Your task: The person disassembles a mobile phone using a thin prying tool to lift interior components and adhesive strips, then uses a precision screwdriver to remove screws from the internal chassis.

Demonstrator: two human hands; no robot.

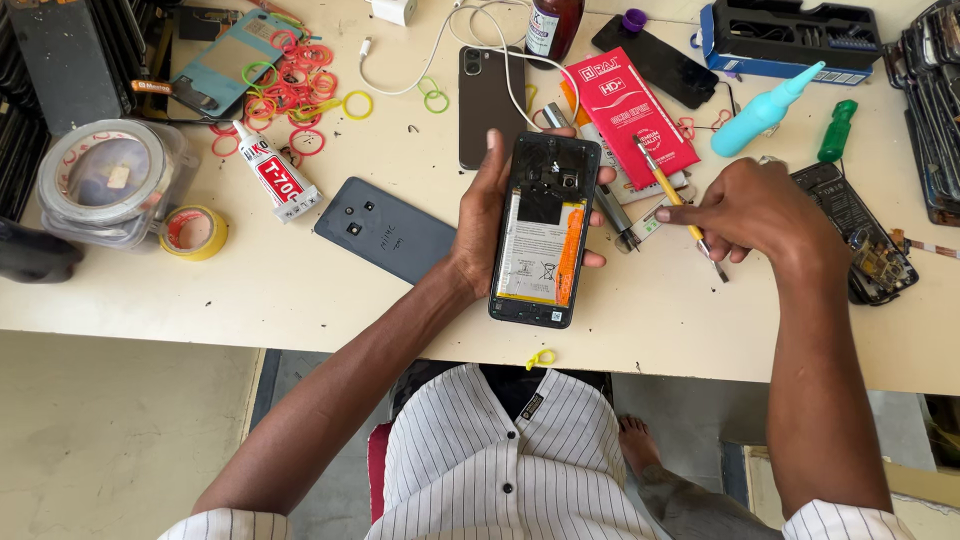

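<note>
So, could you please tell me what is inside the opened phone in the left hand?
The opened phone in the left hand shows a white battery with an orange strip, and dark parts with a camera lens above. Whatever sits beneath the battery is covered.

We count two hands: the left hand (483,222) and the right hand (745,210). We see one opened phone (543,230), one yellow-handled tool (668,190), two rolls of tape (105,175), and one glue tube (275,172).
</note>
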